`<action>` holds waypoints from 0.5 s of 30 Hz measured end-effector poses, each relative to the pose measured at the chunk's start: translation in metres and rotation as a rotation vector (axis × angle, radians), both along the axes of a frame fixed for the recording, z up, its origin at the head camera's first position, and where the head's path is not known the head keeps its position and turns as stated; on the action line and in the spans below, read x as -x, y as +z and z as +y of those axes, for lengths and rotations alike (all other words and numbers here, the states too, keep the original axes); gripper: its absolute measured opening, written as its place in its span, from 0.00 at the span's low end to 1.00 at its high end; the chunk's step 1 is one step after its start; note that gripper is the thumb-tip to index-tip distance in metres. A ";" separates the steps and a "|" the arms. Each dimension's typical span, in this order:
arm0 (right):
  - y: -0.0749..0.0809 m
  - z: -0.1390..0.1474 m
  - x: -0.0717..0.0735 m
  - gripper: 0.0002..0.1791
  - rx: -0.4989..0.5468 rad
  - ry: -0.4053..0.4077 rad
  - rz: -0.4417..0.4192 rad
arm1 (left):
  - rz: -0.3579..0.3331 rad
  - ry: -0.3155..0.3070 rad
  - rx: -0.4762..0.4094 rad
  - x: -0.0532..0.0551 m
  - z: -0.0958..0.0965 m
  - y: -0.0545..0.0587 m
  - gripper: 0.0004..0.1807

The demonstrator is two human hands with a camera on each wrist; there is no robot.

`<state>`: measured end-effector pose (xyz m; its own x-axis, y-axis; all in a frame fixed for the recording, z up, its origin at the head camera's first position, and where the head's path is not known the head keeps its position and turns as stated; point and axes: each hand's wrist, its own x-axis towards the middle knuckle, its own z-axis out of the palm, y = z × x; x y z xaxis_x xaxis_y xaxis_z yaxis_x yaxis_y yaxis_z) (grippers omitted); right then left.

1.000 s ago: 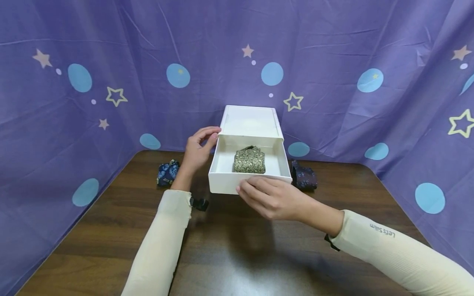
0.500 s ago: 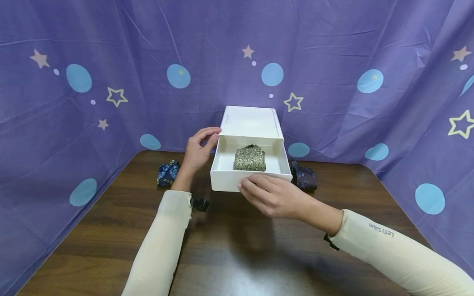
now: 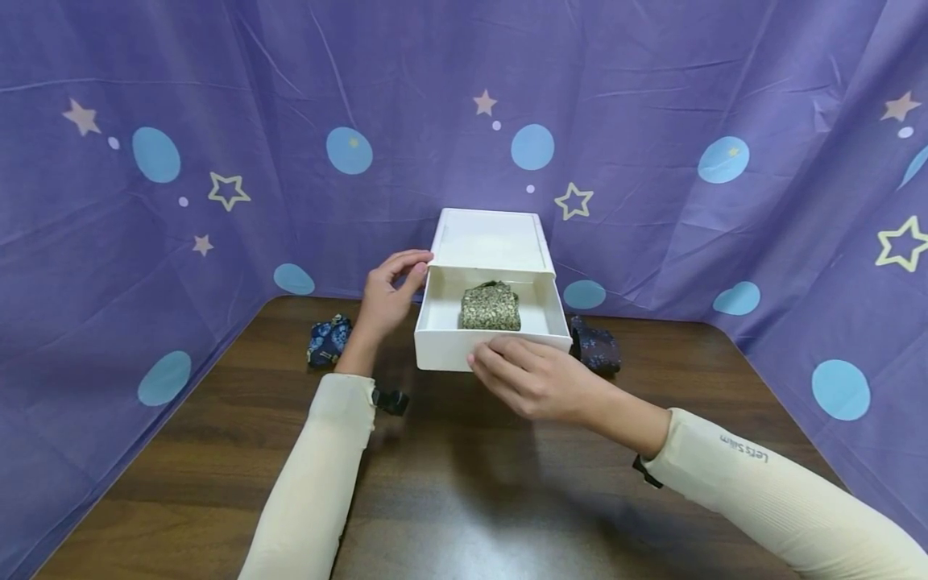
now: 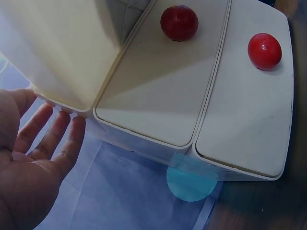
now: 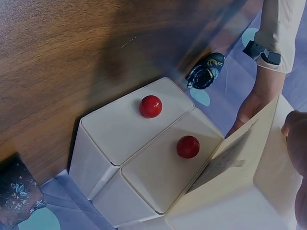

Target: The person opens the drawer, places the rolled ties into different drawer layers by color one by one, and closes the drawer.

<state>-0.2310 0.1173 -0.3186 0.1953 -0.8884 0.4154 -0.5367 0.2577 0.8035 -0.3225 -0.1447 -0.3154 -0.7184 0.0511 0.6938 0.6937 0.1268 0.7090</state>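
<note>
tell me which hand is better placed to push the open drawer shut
Probably the right hand: it is at the front of the open drawer. The left hand is at the side of the white cabinet, better placed to steady it.

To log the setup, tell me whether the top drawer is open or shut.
Open: the drawer juts out from its casing, showing the roll inside.

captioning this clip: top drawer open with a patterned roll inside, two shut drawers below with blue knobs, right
Not blue: the two shut drawers below have red knobs, as the left wrist view shows. The top drawer is open with a patterned roll inside.
</note>
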 end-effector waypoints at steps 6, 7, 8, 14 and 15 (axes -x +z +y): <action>0.000 0.000 0.003 0.16 -0.001 -0.006 -0.015 | -0.005 0.007 0.004 0.000 0.000 0.000 0.13; 0.000 0.000 0.004 0.16 -0.002 -0.007 -0.022 | -0.004 0.006 0.004 0.000 0.000 0.000 0.13; 0.000 0.000 0.004 0.16 -0.002 -0.007 -0.030 | -0.004 0.005 0.003 -0.001 0.001 0.000 0.13; 0.000 0.000 0.008 0.16 0.008 0.002 -0.045 | -0.024 0.005 -0.001 0.009 -0.002 -0.007 0.13; 0.000 0.000 0.008 0.16 0.011 0.003 -0.043 | -0.030 0.005 -0.002 0.009 -0.002 -0.007 0.13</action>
<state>-0.2392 0.1173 -0.3187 0.1791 -0.8834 0.4330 -0.5717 0.2647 0.7766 -0.3320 -0.1463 -0.3222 -0.7389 0.0461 0.6723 0.6717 0.1291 0.7295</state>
